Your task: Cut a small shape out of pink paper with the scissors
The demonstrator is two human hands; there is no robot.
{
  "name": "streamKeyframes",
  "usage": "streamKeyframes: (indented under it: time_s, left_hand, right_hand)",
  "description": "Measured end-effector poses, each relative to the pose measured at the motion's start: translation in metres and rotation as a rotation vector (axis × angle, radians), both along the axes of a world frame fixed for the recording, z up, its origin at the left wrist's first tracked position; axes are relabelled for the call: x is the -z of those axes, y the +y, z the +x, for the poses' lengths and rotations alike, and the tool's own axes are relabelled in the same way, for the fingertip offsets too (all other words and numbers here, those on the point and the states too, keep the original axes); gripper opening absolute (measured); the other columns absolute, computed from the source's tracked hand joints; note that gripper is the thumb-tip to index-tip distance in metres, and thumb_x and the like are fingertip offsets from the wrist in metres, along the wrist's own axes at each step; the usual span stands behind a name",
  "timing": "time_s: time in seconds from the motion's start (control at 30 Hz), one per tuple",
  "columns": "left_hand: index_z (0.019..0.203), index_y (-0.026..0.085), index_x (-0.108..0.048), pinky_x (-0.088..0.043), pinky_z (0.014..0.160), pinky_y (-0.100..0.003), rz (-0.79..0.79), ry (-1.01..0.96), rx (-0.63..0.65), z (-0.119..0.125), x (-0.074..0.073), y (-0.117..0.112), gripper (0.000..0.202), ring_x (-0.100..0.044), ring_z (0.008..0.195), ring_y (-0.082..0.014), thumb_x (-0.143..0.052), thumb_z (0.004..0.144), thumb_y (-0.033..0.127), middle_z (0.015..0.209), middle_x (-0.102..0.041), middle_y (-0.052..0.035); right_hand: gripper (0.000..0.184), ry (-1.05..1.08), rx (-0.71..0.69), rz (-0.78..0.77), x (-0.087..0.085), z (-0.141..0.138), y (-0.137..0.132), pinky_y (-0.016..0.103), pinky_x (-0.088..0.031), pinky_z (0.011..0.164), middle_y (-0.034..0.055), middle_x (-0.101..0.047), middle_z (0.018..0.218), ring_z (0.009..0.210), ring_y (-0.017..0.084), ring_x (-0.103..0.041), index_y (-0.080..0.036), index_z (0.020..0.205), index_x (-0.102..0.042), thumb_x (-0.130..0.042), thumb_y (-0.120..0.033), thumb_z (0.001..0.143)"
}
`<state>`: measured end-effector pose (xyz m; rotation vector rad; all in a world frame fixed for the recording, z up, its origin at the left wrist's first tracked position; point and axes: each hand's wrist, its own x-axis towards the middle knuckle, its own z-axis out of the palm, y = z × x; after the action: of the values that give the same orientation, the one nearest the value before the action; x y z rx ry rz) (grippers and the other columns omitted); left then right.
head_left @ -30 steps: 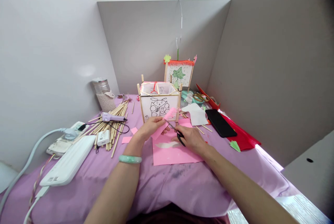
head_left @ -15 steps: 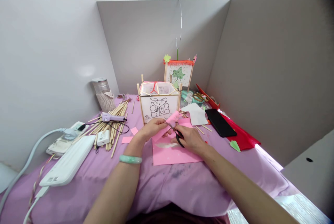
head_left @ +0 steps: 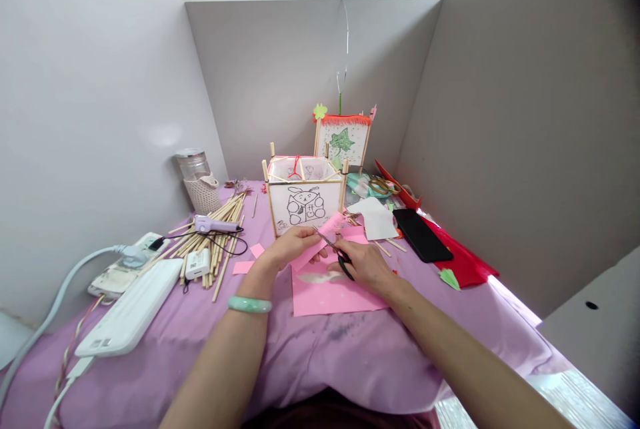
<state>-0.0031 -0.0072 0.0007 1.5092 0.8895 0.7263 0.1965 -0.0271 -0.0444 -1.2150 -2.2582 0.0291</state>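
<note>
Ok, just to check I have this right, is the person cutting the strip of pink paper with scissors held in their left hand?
Not quite: the scissors are in the right hand, not the left, as the head view shows. The rest stands: they are cutting the pink paper strip, which the left hand holds.

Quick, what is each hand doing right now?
Left hand: closed, holding a pink paper strip.
Right hand: closed, holding black-handled metal scissors.
</note>
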Motion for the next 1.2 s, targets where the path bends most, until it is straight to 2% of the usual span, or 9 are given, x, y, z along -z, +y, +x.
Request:
streamKeyframes:
  time_s: [0.47, 0.77, 1.2]
  left_hand:
    - [0.079, 0.011, -0.062, -0.048, 0.058, -0.023, 0.014, -0.007, 0.008, -0.0010, 0.0014, 0.0012, 0.024, -0.059, 0.060, -0.0109, -0.058, 0.079, 0.035, 0.076, -0.068, -0.0068]
    - [0.084, 0.010, -0.064, -0.048, 0.059, -0.025, -0.004, -0.062, -0.131, -0.0004, 0.0044, 0.0068, 0.027, -0.059, 0.058, -0.0115, -0.060, 0.078, 0.036, 0.076, -0.069, -0.0081]
    - [0.082, 0.011, -0.064, -0.048, 0.059, -0.025, 0.005, -0.059, -0.113, 0.0000, 0.0046, 0.0067, 0.024, -0.060, 0.058, -0.0115, -0.059, 0.079, 0.035, 0.077, -0.069, -0.0077]
  right_hand:
    - [0.034, 0.000, -0.010, -0.014, 0.0012, 0.0005, 0.0009, 0.022, -0.032, 0.056, 0.0006, -0.065, 0.077, 0.063, 0.013, -0.056, -0.020, 0.098, -0.060, -0.059, -0.049, 0.080]
    - [0.038, -0.015, 0.003, -0.019, 0.0002, 0.0003, -0.0004, 0.022, -0.033, 0.057, -0.0001, -0.063, 0.078, 0.064, 0.013, -0.055, -0.021, 0.100, -0.059, -0.060, -0.052, 0.077]
    - [0.036, -0.025, -0.007, -0.015, 0.0029, 0.0008, 0.0013, 0.022, -0.033, 0.058, 0.0000, -0.064, 0.079, 0.065, 0.013, -0.056, -0.022, 0.100, -0.059, -0.060, -0.051, 0.078]
